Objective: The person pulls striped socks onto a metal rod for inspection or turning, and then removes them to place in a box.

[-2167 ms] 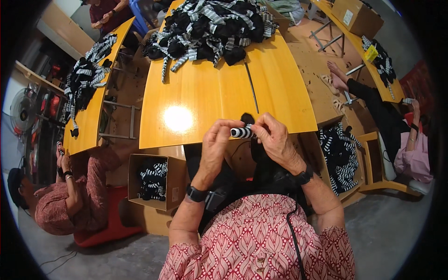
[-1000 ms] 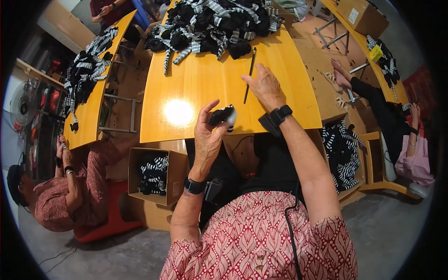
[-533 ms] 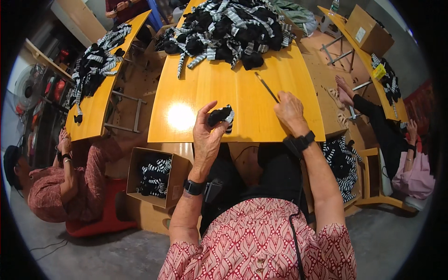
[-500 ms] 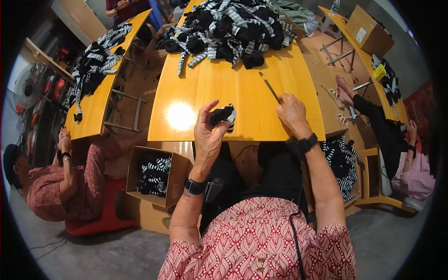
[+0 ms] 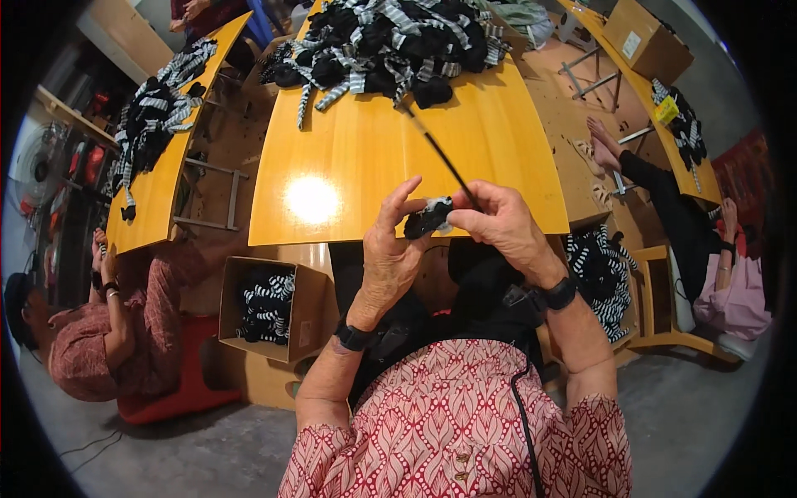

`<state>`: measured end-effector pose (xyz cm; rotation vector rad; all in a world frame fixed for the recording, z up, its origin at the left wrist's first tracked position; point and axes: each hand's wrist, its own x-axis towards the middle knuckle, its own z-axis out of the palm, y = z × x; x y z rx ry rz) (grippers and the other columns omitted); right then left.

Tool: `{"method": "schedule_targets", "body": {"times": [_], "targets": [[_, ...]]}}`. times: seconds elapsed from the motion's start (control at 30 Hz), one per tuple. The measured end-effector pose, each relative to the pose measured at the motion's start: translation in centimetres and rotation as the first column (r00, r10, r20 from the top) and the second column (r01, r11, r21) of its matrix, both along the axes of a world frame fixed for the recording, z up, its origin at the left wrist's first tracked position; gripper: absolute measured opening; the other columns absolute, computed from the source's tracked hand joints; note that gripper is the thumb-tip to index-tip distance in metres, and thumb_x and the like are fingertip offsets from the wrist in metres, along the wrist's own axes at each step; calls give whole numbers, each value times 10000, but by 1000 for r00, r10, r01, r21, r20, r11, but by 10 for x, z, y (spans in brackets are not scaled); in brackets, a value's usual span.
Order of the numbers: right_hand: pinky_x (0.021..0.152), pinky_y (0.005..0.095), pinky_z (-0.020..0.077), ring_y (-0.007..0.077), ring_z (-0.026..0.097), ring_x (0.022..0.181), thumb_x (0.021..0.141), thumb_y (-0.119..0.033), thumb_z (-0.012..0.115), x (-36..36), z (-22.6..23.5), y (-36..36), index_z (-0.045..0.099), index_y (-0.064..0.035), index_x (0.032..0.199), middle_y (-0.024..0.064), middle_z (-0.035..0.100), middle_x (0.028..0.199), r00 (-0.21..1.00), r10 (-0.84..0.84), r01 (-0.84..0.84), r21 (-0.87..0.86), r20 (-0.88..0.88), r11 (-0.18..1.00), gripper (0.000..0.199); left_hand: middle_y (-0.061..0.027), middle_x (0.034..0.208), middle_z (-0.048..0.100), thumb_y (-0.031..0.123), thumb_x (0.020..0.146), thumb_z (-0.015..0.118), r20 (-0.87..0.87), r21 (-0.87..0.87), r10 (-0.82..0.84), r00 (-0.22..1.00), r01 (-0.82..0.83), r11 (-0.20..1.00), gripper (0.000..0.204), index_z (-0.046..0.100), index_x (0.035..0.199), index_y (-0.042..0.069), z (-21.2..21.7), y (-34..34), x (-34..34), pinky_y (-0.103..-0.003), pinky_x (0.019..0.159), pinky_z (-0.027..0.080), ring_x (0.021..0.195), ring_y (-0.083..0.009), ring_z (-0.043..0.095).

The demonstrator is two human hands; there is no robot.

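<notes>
Near the table's front edge, my left hand (image 5: 388,253) is closed on a small black fabric piece (image 5: 423,221), with a pale part showing at its edge. My right hand (image 5: 508,228) holds a thin dark stick (image 5: 442,156) that slants up and to the left over the table. Its thumb and forefinger meet the pale edge of the fabric piece. Whether those fingertips also grip the fabric, I cannot tell. Across the far end of the yellow table (image 5: 490,149) lies a large pile of black and grey-striped fabric pieces (image 5: 365,54).
Below the table's left edge stands a cardboard box (image 5: 311,311) of striped pieces; more striped pieces (image 5: 599,282) are heaped at the right. Side tables hold similar pieces (image 5: 154,124) and a carton (image 5: 646,46). One person (image 5: 91,349) sits at the left, another (image 5: 726,282) at the right.
My right hand has moved left and nearer to me, bringing the stick up to my left hand. The fabric piece has shifted slightly right, and its pale edge now meets my right fingertips.
</notes>
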<state>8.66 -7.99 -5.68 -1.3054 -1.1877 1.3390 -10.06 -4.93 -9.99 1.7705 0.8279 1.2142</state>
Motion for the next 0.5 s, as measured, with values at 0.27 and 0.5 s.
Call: {"method": "schedule_targets", "body": {"times": [0.27,0.5], "targets": [[640,204,450,53,522,731,826,-107,682,-2,-29,2,592,4,926,-15,578,804,992,-104,85,231,71,969,175,-61,1041,644,-24,915,570,191,-200,147,971,-108,974,371,531,1279,31,-9,9,4,-236,863,477,954,-133,611],[657,265,478,104,541,701,819,-40,645,-9,-23,-1,563,2,900,42,562,777,957,-193,117,317,218,941,122,-31,890,643,46,888,657,171,-247,-20,985,62,967,190,639,1071,-5,-2,-8,13,-205,681,478,762,-81,599]]}}
